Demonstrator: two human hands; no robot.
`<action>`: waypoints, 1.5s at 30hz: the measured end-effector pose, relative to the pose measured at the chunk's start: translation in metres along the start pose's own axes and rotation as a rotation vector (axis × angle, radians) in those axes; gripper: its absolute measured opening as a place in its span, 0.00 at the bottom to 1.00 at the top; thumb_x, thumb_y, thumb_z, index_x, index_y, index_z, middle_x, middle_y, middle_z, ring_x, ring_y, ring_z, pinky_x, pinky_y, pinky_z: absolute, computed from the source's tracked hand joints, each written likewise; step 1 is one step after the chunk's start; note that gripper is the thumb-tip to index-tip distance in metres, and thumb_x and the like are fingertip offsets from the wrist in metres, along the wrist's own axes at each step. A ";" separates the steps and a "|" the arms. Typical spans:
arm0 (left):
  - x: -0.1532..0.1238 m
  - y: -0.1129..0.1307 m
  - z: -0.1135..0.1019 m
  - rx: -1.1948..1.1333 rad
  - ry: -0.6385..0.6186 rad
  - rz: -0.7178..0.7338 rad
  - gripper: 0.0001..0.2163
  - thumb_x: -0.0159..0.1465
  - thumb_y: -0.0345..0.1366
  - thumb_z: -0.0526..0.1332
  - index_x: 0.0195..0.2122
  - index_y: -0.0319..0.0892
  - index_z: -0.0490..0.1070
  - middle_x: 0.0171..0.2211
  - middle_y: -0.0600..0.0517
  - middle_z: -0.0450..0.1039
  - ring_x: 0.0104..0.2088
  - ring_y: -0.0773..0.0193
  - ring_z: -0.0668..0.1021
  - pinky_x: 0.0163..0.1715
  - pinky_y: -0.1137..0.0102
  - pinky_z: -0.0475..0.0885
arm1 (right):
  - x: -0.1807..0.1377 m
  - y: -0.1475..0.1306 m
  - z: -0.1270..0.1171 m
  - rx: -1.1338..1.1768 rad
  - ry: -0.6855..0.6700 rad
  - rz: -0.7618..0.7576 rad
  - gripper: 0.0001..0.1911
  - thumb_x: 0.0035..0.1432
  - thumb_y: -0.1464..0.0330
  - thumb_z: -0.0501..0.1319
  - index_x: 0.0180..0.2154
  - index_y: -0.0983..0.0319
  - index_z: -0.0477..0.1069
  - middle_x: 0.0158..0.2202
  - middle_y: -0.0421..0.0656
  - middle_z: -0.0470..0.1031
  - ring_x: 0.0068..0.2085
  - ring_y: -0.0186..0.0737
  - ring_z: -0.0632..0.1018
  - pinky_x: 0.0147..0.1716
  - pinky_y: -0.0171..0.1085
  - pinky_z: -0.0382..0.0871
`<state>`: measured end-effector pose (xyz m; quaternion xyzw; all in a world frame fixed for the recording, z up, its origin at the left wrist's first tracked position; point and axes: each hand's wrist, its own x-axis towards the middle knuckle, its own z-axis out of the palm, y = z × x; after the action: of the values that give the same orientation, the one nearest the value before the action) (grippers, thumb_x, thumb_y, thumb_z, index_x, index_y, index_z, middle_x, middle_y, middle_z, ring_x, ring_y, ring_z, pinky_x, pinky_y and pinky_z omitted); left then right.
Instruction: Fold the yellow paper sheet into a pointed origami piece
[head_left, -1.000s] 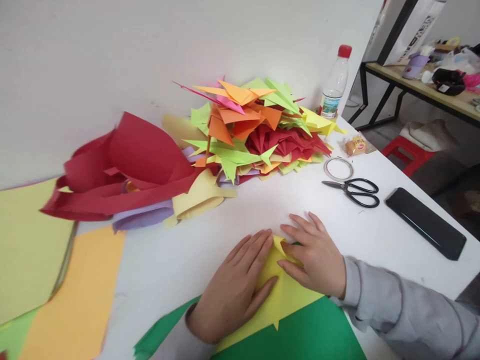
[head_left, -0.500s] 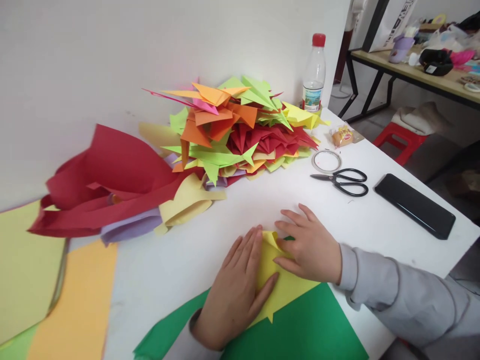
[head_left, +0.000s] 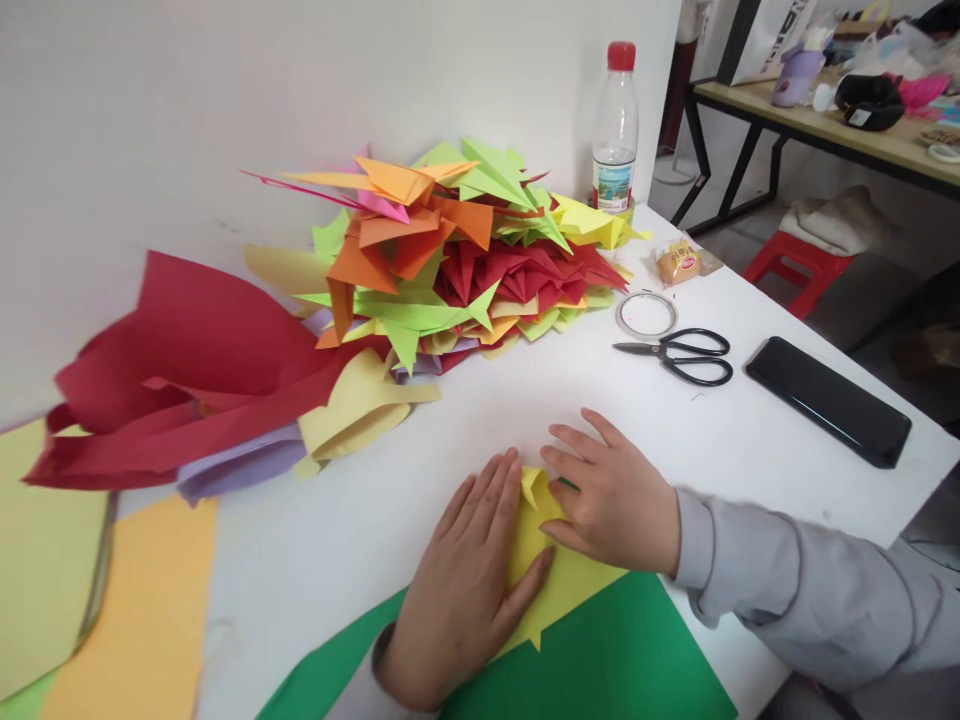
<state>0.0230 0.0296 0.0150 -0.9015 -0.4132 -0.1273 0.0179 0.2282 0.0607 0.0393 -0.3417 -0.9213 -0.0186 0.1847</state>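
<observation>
A folded yellow paper (head_left: 559, 585) lies on a green sheet (head_left: 615, 665) at the table's front edge. My left hand (head_left: 469, 590) lies flat on the paper's left side, fingers stretched out and pressing down. My right hand (head_left: 619, 500) rests on the paper's upper right part, fingers spread, with the fingertips against a small raised fold near the top. Most of the paper is hidden under both hands.
A big heap of folded paper shapes (head_left: 457, 250) sits by the wall, with curled red scraps (head_left: 187, 370) to its left. Loose yellow and orange sheets (head_left: 135, 610) lie far left. A tape ring (head_left: 646, 313), scissors (head_left: 682, 357), a black phone (head_left: 829, 400), a bottle (head_left: 615, 130) and a wrapped snack (head_left: 679, 264) stand to the right.
Both hands stay pressed on the yellow paper, with the right fingers shifting slightly at the fold. The view has swung a little to the right and down.
</observation>
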 end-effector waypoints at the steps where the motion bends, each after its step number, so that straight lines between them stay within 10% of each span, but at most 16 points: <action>1: 0.001 0.000 0.000 0.014 -0.001 0.004 0.35 0.67 0.47 0.51 0.69 0.33 0.40 0.66 0.36 0.56 0.65 0.47 0.60 0.60 0.54 0.60 | 0.000 0.000 0.000 0.004 0.006 -0.001 0.17 0.61 0.58 0.61 0.34 0.64 0.80 0.48 0.51 0.76 0.57 0.56 0.69 0.61 0.57 0.57; 45: 0.001 0.003 -0.002 0.000 0.003 0.007 0.25 0.65 0.44 0.54 0.62 0.41 0.61 0.64 0.39 0.60 0.64 0.45 0.62 0.59 0.51 0.60 | 0.002 0.006 -0.002 0.104 -0.108 0.087 0.13 0.61 0.63 0.59 0.42 0.63 0.77 0.47 0.48 0.76 0.54 0.54 0.70 0.59 0.56 0.56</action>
<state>0.0251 0.0280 0.0172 -0.9027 -0.4101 -0.1287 0.0191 0.2315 0.0666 0.0418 -0.3720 -0.9139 0.0559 0.1528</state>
